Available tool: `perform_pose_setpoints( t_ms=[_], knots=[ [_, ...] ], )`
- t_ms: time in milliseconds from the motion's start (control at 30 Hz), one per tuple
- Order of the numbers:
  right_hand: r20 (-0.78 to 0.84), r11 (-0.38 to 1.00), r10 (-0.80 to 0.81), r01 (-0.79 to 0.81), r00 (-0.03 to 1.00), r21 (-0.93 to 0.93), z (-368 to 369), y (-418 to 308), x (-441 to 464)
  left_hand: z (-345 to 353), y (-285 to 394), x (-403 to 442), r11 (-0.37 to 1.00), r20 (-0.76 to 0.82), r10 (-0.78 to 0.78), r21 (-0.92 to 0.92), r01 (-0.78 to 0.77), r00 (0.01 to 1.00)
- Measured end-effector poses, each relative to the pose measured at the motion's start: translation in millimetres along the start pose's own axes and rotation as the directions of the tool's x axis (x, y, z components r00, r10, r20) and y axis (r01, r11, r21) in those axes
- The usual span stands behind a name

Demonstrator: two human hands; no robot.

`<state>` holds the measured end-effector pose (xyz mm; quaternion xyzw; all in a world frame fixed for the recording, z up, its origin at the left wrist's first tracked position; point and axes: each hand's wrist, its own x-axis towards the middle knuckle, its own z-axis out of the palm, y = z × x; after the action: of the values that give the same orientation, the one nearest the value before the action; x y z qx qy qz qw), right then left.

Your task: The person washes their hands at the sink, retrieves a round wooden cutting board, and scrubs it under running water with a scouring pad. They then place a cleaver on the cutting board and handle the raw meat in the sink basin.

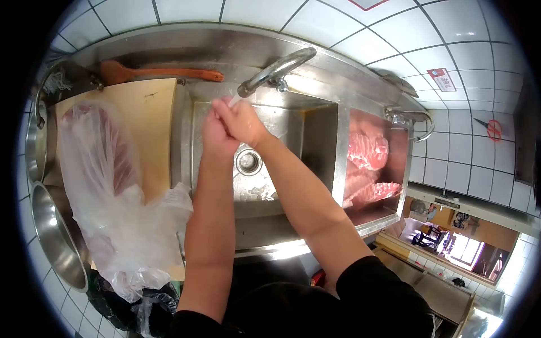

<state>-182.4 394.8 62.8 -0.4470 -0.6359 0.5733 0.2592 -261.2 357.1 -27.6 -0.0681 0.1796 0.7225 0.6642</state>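
My left hand (217, 134) and my right hand (245, 121) press together over the steel sink basin (287, 121), with their fingers closed around each other. Water runs from the faucet (276, 72) onto them. Whether anything lies between the palms is hidden. Below the hands, the round drain (248, 161) shows in the basin floor. To the left, meat in a clear plastic bag (104, 163) rests on a cutting board (155, 112). Pieces of raw meat (366, 151) sit in the right-hand basin.
A wooden paddle (169, 73) lies behind the board. Steel bowls (53, 236) stand at the far left. Red scissors (493, 130) hang on the tiled wall at right. A second faucet (403, 116) is beside the meat basin.
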Motion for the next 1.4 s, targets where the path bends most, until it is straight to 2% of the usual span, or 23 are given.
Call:
perform_pose_setpoints(
  t_ms=[33, 67, 100, 133, 200, 267, 300, 400, 433, 533, 667, 733, 767, 800, 867, 967, 1033, 1100, 1167, 1200, 1300, 1367, 1400],
  knots=[
    [-0.105, 0.918, -0.311, 0.269, 0.945, -0.291, 0, 24, -2, 9, -2, 0, 0.999, -0.121, -0.007, 0.033, 0.011, 0.993],
    [-0.109, 0.687, -0.605, 0.448, 0.789, -0.572, -1, 37, -3, 22, -2, 0, 0.998, -0.24, -0.009, 0.065, 0.025, 0.971],
    [-0.287, 0.849, -0.429, 0.274, 0.857, -0.451, -6, 30, -10, 36, -1, 0, 0.994, -0.355, -0.008, 0.095, 0.044, 0.935],
    [-0.43, 0.954, -0.211, 0.09, 0.878, -0.285, -15, 22, -19, 50, 0, -2, 0.995, -0.347, 0.021, 0.096, 0.013, 0.938],
    [-0.736, 0.924, -0.18, -0.144, 0.652, -0.354, -41, 30, -12, 73, 1, -3, 0.994, -0.334, 0.08, 0.101, -0.049, 0.939],
    [-0.605, 0.572, -0.595, -0.251, 0.529, -0.781, -61, 66, -2, 70, 2, 5, 0.987, -0.221, 0.126, 0.129, -0.099, 0.967],
    [-0.512, 0.558, -0.632, -0.116, 0.582, -0.822, -74, 70, 1, 77, 5, 5, 0.986, -0.204, 0.121, 0.134, -0.095, 0.971],
    [-0.393, 0.654, -0.267, -0.135, 0.88, -0.745, -100, 50, 7, 94, 9, 2, 0.985, -0.254, 0.136, 0.135, -0.104, 0.958],
    [-0.397, 0.67, -0.191, -0.176, 0.898, -0.721, -104, 46, 8, 97, 6, 1, 0.985, -0.287, 0.139, 0.135, -0.104, 0.948],
    [-0.425, 0.783, -0.067, -0.216, 0.903, -0.582, -115, 58, 15, 69, 9, 1, 0.988, -0.071, 0.092, 0.128, -0.082, 0.993],
    [-0.541, 0.847, -0.165, -0.163, 0.825, -0.506, -108, 72, 15, 56, 3, -24, 0.979, -0.068, -0.021, 0.199, 0.034, 0.997],
    [-0.611, 0.874, -0.189, -0.152, 0.769, -0.462, -101, 73, 1, -45, -19, -1, 0.68, -0.148, 0.023, 0.727, 0.093, 0.989],
    [-0.564, 0.843, -0.201, -0.152, 0.801, -0.517, -102, 74, -14, -43, -30, -21, -0.104, -0.255, 0.094, 0.959, 0.264, 0.962],
    [-0.514, 0.808, -0.208, -0.149, 0.832, -0.57, -100, 77, -30, -42, -40, -45, -0.799, -0.251, 0.227, 0.504, 0.328, 0.941],
    [-0.428, 0.766, -0.205, -0.128, 0.88, -0.63, -103, 77, -56, -81, -50, -60, -0.509, -0.171, 0.151, 0.831, 0.225, 0.974],
    [-0.376, 0.777, -0.155, -0.122, 0.914, -0.617, -124, 80, -111, -98, -53, -84, -0.433, -0.232, 0.021, 0.875, 0.218, 0.973],
    [-0.373, 0.805, -0.142, -0.112, 0.917, -0.583, -148, 77, -143, -78, -52, -102, -0.467, -0.288, -0.031, 0.851, 0.24, 0.957],
    [-0.519, 0.831, -0.108, -0.21, 0.848, -0.516, -173, 79, -177, -73, -52, -117, -0.487, -0.301, -0.055, 0.84, 0.238, 0.952],
    [-0.631, 0.811, 0.046, -0.397, 0.775, -0.429, -203, 85, -213, -85, -55, -127, -0.487, -0.27, -0.042, 0.846, 0.216, 0.962],
    [-0.66, 0.736, 0.143, -0.525, 0.737, -0.427, -221, 95, -232, -87, -58, -130, -0.493, -0.272, -0.052, 0.844, 0.212, 0.961],
    [-0.665, 0.54, 0.249, -0.671, 0.704, -0.508, -276, 154, -300, -100, -70, -141, -0.554, -0.25, -0.072, 0.815, 0.17, 0.966],
    [-0.601, 0.325, 0.27, -0.659, 0.752, -0.678, -294, 166, -336, -113, -77, -142, -0.651, -0.182, -0.095, 0.756, 0.077, 0.979],
    [-0.578, 0.359, 0.326, -0.664, 0.748, -0.656, -304, 169, -350, -108, -79, -145, -0.59, -0.214, -0.113, 0.8, 0.108, 0.97]
  ],
)
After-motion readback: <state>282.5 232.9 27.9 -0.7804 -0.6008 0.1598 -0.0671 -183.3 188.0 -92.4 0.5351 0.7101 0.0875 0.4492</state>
